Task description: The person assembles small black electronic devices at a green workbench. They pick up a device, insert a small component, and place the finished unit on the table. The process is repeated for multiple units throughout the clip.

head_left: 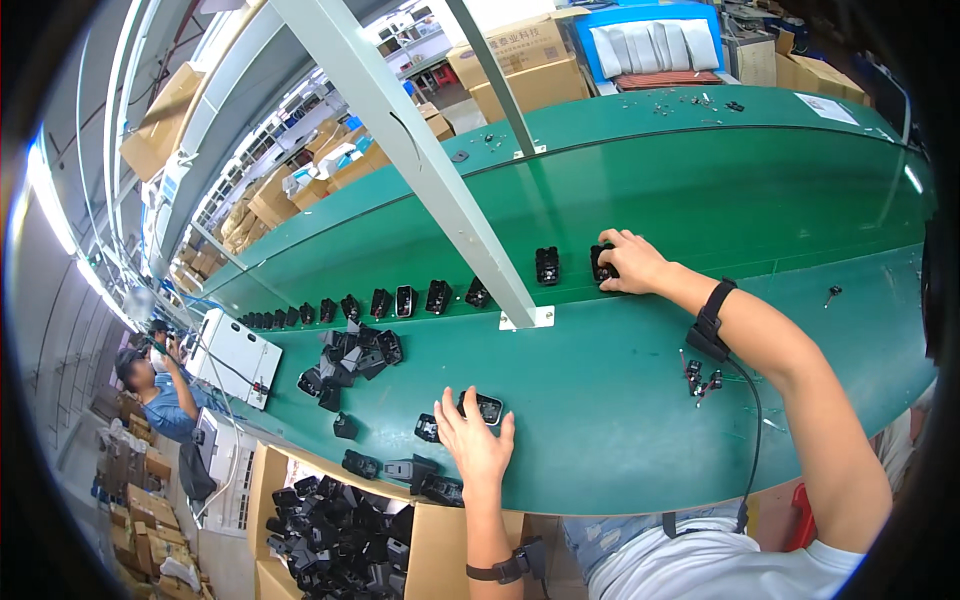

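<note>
My right hand (636, 262) reaches to the green strip behind the worktable and has its thumb and fingers closed on a black plastic housing (602, 268). Left of it on the strip stands another black housing (546, 266), with a row of similar ones running away to the left. Over the near worktable my left hand (476, 446) has its fingers spread around an open-topped black housing (488, 408), partly hidden by the fingers. A smaller black part (427, 428) lies just left of that hand.
A heap of black housings (350, 352) lies left on the green worktable (580, 400). A cardboard box (440, 540) of black parts stands below its front edge. A grey post (450, 200) rises from the table. Small wired parts (700, 380) lie at right. People (165, 385) are far left.
</note>
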`<state>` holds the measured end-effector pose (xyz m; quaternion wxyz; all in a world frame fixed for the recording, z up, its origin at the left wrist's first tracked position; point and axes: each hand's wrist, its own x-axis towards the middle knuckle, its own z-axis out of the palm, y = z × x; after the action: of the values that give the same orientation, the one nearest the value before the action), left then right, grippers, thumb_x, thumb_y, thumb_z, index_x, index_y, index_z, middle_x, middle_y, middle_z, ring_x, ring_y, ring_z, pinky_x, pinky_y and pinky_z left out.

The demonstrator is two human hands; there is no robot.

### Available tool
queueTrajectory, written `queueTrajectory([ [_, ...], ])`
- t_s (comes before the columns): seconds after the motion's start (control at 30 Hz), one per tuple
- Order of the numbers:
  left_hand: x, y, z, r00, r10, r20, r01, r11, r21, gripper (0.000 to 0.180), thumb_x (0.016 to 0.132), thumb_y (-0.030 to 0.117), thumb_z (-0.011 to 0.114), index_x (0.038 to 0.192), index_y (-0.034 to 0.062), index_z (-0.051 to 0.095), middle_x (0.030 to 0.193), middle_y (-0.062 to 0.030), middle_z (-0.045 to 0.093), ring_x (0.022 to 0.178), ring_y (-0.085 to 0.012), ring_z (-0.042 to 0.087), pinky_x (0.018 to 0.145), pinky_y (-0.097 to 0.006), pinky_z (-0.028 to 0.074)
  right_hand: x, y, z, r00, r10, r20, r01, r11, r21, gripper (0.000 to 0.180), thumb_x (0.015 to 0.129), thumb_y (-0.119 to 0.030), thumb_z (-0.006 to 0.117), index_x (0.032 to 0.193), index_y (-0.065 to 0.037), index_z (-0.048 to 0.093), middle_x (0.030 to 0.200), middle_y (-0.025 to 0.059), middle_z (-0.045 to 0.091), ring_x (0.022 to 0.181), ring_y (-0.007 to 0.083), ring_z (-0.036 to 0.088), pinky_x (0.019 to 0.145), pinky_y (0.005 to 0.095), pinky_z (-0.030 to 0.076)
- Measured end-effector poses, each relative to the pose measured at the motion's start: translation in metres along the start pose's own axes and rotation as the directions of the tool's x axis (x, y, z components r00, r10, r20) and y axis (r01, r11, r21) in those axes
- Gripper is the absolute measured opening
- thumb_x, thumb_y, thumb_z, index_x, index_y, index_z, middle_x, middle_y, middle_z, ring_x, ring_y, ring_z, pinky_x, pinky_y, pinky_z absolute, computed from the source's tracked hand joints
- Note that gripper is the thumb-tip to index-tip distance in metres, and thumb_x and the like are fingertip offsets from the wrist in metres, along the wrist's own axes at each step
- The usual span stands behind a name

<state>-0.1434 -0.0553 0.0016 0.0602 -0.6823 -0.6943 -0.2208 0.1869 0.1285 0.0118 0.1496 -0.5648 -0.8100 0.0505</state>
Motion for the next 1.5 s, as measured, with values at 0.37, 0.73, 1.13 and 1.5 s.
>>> queueTrajectory([
  [0.37, 0.002, 0.013, 0.01, 0.98, 0.165, 0.108, -0.104, 0.898, -0.427, 0.055, 0.074, 0.01, 0.077, 0.125, 0.0075, 0.058, 0.133, -0.022, 0.048, 0.116, -0.0417, 0.055, 0.096, -0.046, 0.049, -0.149, 0.007, -0.073, 0.956, -0.256, 0.144, 0.163, 0.87, 0.465, 0.027, 0.085, -0.016, 0.07, 0.11, -0.005, 0.069, 0.101, 0.0121, 0.07, 0.085, 0.028, 0.069, 0.077, 0.0389, 0.056],
  [0.73, 0.025, 0.153, 0.003, 0.819, 0.563, 0.11, -0.322, 0.609, -0.725, 0.056, 0.073, 0.012, 0.08, 0.126, 0.0074, 0.06, 0.131, -0.0157, 0.05, 0.107, -0.0274, 0.061, 0.085, -0.036, 0.055, -0.199, -0.018, -0.046, 0.962, 0.05, 0.27, -0.142, 0.933, 0.331, 0.033, 0.08, -0.02, 0.077, 0.11, -0.011, 0.07, 0.111, 0.01, 0.062, 0.085, 0.022, 0.07, 0.076, 0.0366, 0.056],
  [1.13, 0.021, 0.176, 0.058, 0.754, 0.635, 0.169, -0.252, 0.517, -0.818, 0.054, 0.074, 0.012, 0.079, 0.125, 0.0086, 0.061, 0.132, -0.0164, 0.048, 0.113, -0.0288, 0.059, 0.085, -0.037, 0.056, -0.223, 0.0, -0.02, 0.954, 0.22, 0.205, -0.178, -0.138, 0.974, 0.025, 0.081, 0.005, 0.068, 0.104, -0.002, 0.06, 0.11, 0.007, 0.061, 0.088, 0.0128, 0.066, 0.078, 0.0289, 0.056],
  [1.5, 0.012, 0.184, 0.058, 0.709, 0.694, 0.125, -0.256, 0.418, -0.872, 0.043, 0.072, 0.008, 0.08, 0.114, 0.0121, 0.069, 0.139, -0.0184, 0.044, 0.118, -0.0345, 0.056, 0.096, -0.044, 0.051, -0.228, -0.008, -0.021, 0.936, 0.274, 0.221, -0.221, -0.032, 0.975, 0.023, 0.084, 0.002, 0.075, 0.101, -0.002, 0.06, 0.116, 0.008, 0.059, 0.092, 0.0113, 0.066, 0.083, 0.0263, 0.057],
])
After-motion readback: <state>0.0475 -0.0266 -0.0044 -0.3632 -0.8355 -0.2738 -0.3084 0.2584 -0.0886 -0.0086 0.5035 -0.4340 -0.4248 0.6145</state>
